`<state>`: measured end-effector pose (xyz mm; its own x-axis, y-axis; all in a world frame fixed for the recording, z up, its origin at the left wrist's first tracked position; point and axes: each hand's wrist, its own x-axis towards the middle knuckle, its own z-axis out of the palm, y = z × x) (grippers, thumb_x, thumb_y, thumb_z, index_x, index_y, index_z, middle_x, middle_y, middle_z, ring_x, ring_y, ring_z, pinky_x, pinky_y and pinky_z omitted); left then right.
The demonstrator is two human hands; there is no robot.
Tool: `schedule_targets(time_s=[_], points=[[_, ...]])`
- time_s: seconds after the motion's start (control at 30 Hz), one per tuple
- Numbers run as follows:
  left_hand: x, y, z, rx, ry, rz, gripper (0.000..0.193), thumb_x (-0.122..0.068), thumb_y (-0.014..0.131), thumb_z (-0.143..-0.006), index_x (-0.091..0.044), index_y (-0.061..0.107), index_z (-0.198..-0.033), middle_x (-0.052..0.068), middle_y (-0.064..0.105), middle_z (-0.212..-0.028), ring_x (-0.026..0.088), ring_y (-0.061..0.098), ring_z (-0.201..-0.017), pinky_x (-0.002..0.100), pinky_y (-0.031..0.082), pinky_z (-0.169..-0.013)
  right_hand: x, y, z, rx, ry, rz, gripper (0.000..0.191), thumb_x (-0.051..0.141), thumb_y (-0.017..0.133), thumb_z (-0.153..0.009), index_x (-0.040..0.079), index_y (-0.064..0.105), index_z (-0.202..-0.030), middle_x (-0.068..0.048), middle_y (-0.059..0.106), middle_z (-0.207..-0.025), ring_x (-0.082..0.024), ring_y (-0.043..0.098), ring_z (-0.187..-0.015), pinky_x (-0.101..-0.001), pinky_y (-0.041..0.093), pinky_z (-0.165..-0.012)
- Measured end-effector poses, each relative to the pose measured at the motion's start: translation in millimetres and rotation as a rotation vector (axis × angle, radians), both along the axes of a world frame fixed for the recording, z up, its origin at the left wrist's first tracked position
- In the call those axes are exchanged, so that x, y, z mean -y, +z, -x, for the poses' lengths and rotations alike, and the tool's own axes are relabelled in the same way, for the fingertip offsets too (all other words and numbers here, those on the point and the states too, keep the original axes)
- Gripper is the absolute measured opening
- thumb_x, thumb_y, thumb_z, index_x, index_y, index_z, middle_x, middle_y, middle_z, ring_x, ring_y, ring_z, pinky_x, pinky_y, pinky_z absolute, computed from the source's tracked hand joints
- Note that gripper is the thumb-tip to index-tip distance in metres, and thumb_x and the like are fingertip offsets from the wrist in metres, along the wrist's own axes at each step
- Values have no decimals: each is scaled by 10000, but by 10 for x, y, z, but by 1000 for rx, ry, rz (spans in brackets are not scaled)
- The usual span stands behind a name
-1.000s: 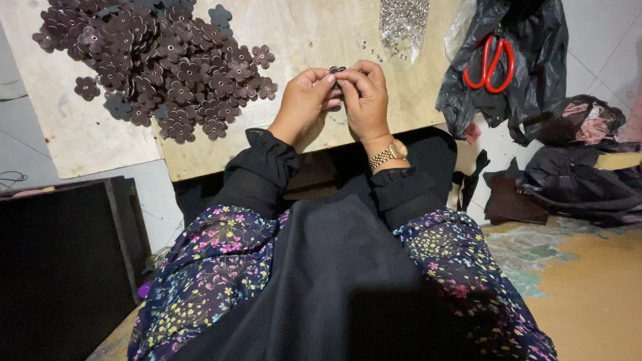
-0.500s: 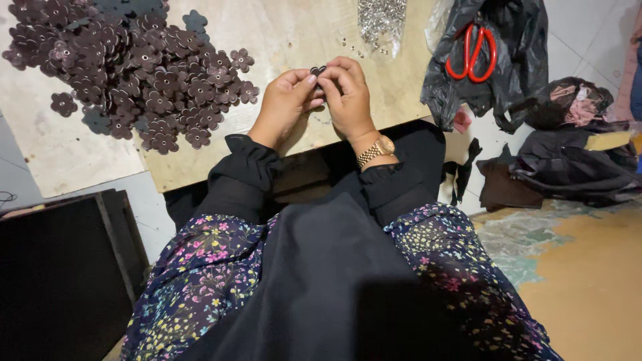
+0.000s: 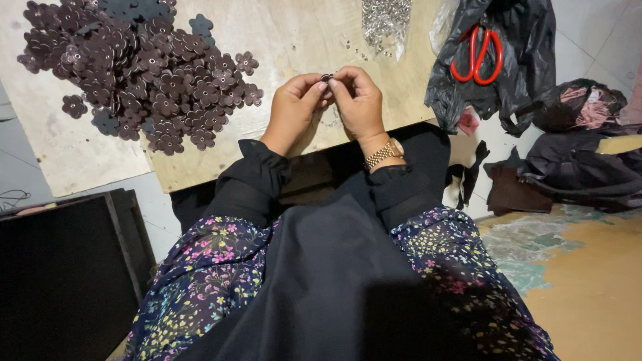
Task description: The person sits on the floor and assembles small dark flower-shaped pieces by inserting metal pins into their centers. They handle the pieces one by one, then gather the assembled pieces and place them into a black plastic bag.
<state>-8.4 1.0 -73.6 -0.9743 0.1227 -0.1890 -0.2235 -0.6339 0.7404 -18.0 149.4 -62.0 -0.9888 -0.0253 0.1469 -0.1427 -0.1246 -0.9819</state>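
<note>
I see left hand (image 3: pixel 292 107) and right hand (image 3: pixel 360 100) meeting over the wooden counter (image 3: pixel 294 40), fingers (image 3: pixel 319 87) of both pinched together on one small dark flower piece (image 3: pixel 327 78), beside the brown flower heap (image 3: pixel 140 73)

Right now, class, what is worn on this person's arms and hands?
Both arms wear loose black sleeves with gathered cuffs at the wrists. The right wrist carries a gold-coloured watch on a metal link band. The left hand and right hand are bare, without gloves.
</note>
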Motion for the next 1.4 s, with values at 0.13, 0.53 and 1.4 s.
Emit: schedule_targets(time_s=[0.13, 0.53, 1.4], points=[[48, 176, -35, -211, 120, 672, 163, -99, 683, -974, -2, 694, -1104, 101, 717, -945, 177, 684, -823, 306, 559, -728, -88, 42, 44, -179, -289, -410, 105, 31, 651, -1022, 55, 709, -1106, -61, 689, -1033, -155, 673, -912, -280, 568, -796], [1347, 691, -217, -212, 587, 1833, 85, -165, 702, -904, -86, 681, -932, 106, 706, -898, 363, 663, -887, 513, 474, -741, -333, 14, 417, -417, -386, -927, 74, 110, 801, -944, 65, 792, -1002, -136, 656, -1002, -342, 623, -986, -445, 499, -878], [-379, 424, 1811, -772, 258, 1616, 60, -100, 695, -887, -105, 746, -919, 119, 704, -993, 368, 651, -961, 485, 520, -830, -144, 375, 353, -226, -423, -698, 93, 177, 710, -968, 88, 716, -992, -97, 695, -1014, -240, 699, -811, -308, 583, -666]])
